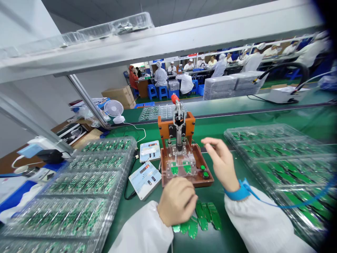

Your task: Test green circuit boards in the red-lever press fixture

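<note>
1. The left hand (177,202) hung over the near ends of the loose green boards (214,216), its fingers curled under; whether its grip had grasped one could not be told, as the back of the hand hid the fingertips.
2. The right hand (222,163) was raised just right of the press fixture (191,123), fingers loosely bent and its grip released; a blue wristband (237,191) circled that wrist.
3. The loose boards lay fanned out on the green surface (129,209), in front of the fixture.
4. Two more green boards (187,167) sat side by side in the fixture, beneath its clear plate, with the red handle (174,98) upright above.
5. Left of the fixture stood two display boxes (145,181); clear trays of boards flanked the work, a left tray (119,182) and a right tray (263,127).
</note>
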Demonstrator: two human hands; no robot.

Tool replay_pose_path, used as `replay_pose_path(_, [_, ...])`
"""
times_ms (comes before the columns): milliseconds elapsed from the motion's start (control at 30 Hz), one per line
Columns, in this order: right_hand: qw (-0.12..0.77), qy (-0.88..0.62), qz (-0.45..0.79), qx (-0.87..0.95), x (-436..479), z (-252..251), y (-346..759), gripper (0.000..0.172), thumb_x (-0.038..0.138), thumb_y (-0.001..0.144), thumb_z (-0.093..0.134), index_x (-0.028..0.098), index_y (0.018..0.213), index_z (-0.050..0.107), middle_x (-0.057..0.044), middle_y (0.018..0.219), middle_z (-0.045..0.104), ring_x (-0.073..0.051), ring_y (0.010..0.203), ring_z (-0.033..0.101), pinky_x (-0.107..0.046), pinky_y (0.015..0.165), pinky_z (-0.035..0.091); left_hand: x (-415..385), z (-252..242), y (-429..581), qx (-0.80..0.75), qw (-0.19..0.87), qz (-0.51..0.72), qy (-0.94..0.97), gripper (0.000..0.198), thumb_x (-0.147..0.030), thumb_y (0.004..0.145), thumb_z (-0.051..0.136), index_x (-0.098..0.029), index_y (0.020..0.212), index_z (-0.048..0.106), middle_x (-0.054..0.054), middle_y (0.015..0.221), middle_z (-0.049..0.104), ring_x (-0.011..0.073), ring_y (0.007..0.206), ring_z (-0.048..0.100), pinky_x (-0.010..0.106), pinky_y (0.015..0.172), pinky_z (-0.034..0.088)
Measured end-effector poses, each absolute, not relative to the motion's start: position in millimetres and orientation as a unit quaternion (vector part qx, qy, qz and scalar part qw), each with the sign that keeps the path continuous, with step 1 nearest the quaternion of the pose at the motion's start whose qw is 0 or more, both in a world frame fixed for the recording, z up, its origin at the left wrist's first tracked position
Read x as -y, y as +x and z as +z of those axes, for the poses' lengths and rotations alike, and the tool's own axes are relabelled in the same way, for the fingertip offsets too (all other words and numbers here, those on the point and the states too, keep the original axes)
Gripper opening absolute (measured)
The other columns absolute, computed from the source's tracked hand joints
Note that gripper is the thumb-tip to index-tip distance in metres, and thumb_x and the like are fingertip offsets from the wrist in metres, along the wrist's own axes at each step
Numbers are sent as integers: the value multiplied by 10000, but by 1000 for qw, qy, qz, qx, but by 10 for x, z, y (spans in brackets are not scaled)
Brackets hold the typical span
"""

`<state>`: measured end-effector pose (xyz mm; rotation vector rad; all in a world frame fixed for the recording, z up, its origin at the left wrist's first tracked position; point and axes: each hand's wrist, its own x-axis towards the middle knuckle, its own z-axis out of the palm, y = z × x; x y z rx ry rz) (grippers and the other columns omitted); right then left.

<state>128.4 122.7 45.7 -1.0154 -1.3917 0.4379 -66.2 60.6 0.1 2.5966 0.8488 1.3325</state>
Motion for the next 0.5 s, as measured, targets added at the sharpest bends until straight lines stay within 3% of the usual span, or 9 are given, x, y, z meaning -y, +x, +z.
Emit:
replay_pose_path(67, [662,-403,189,603,-1372,770,1231,172,365,999,583,246,1115,631,-71,1167,687,-242,1126,646,-391,958,544,-554,-92,-571,-222,48,365,903,143,-170,917,555,-154,1035,636,100,1129,703,253,1158,615,417,1003,527])
replay_pose_path(167, [663,-347,137,649,-1703,1222,1117,278,402,1007,569,249,1236,607,-73,1284,664,-248,1229,607,-425,1050,498,-547,-236,-544,-206,64,281,935,300,-224,944,533,-148,1222,613,125,1368,613,285,1408,457,500,1195,396])
replay_pose_path(267, [604,-361,140,697,-2128,1601,970,424,533,1018,520,213,1283,606,-83,1216,697,-278,1209,617,-509,1124,425,-584,-321,-586,-213,85,268,936,315,-244,945,535,-153,1235,616,125,1373,615,270,1430,440,499,1227,361])
replay_pose_path(367, [523,-393,273,705,-2443,1907,827,581,640,1028,424,128,1134,679,-86,966,725,-265,980,695,-533,1029,503,-608,-349,-609,-212,87,284,931,265,-236,940,543,-161,1175,641,105,1333,644,254,1417,460,479,1236,356])
replay_pose_path(433, [520,-366,321,702,-2462,2055,765,579,618,1036,436,103,1110,690,-68,921,708,-220,889,704,-477,943,563,-609,-357,-605,-214,84,283,931,234,-237,949,539,-167,1141,655,96,1338,643,250,1420,457,476,1238,354])
replay_pose_path(500, [554,-307,286,719,-2283,2135,741,491,548,1049,472,128,1218,661,-36,972,693,-185,913,706,-420,912,574,-604,-365,-596,-216,82,273,934,220,-239,965,529,-169,1122,666,97,1349,639,250,1433,443,483,1239,352])
